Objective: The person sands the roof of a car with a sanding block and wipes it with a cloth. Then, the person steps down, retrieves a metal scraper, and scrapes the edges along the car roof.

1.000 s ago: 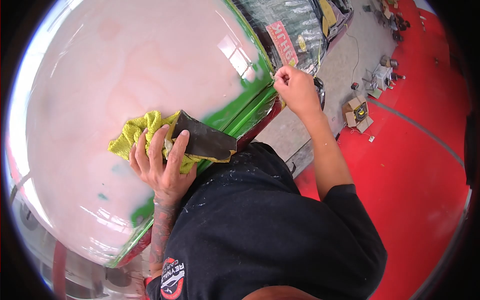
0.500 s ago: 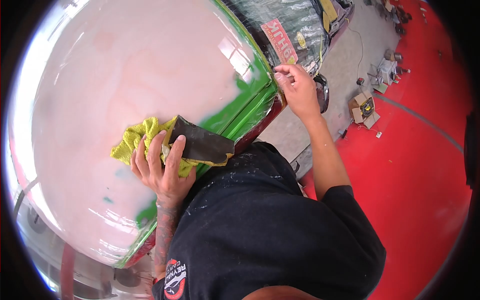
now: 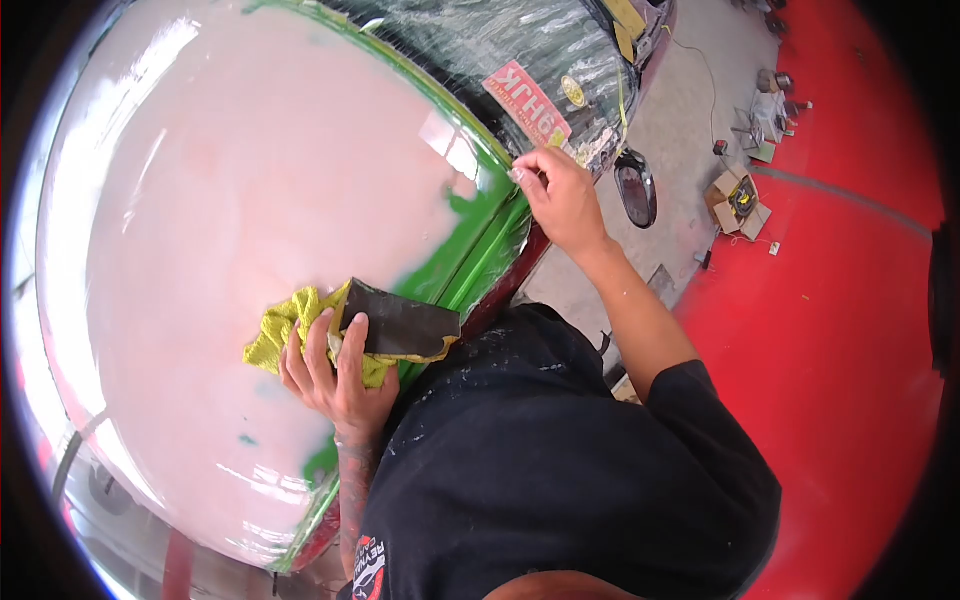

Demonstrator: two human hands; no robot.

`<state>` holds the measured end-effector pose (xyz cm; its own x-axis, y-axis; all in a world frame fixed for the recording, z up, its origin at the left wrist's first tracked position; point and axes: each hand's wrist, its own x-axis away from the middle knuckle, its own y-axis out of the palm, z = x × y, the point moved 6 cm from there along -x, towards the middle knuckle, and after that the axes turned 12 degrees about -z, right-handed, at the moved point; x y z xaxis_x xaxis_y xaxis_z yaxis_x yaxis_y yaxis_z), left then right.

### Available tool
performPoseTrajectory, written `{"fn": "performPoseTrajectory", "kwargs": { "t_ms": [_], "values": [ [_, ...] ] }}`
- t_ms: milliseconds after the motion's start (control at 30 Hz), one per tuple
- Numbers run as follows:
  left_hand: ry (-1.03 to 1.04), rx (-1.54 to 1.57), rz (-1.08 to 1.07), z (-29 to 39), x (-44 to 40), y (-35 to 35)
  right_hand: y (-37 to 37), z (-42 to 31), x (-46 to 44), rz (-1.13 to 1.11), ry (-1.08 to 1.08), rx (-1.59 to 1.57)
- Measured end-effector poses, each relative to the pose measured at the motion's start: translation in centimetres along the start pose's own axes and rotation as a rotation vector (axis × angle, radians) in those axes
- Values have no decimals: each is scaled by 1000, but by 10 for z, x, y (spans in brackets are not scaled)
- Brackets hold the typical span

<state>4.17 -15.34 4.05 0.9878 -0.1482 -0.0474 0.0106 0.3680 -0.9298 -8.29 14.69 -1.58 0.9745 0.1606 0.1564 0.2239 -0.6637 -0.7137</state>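
Observation:
My left hand presses a yellow cloth and a dark sheet, bent and with a yellowish edge, against the pale car roof. Its fingers lie over both. At the corner of the roof, by the green edge strip, my right hand has thumb and fingertips drawn together; whatever may be between them is too small to make out. Just beyond that hand is the windshield with a red sticker.
A side mirror sticks out right of my right hand. On the floor are an open cardboard box, a cable, and several small items near a white container. Red flooring spans the right side.
The view has shifted, showing more windshield and the whole mirror. My right hand's fingers have opened a little, then drawn together at the roof corner. My left hand keeps the cloth and sheet.

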Motion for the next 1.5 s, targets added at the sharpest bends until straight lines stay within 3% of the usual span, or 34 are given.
{"fn": "performPoseTrajectory", "kwargs": {
  "t_ms": [100, 367, 533, 600, 700, 967, 1167, 1267, 1333, 1433, 1500],
  "values": [
    [18, -20, 18, 2, 0, 0, 3, -12, 12, 81, -137, 112],
    [29, -34, 39, 4, 0, 0, 6, -15, 31, 123, -212, 164],
    [32, -49, 40, 5, 0, -1, 7, -9, 23, 210, -193, 4],
    [31, -57, 40, 5, 1, 0, 11, 2, 16, 194, -62, -139],
    [29, -68, 35, 5, 1, 0, 13, 7, 11, 216, -32, -179],
    [36, -72, 40, 6, -1, -2, 20, 8, 17, 396, -158, -126],
    [-26, -69, 27, 7, -4, -10, 16, -12, 20, 268, -276, -78],
    [7, -36, -70, 11, -17, -16, 5, -60, 30, 160, -477, -59],
    [-16, 60, -80, 16, -35, -26, 20, -108, 41, -211, -723, -280],
    [-2, 190, -106, 33, -62, -38, 36, -124, 50, -355, -804, -209],
    [93, 183, -127, 44, -75, -37, 35, -116, 48, -265, -788, -223]
  ]
}}
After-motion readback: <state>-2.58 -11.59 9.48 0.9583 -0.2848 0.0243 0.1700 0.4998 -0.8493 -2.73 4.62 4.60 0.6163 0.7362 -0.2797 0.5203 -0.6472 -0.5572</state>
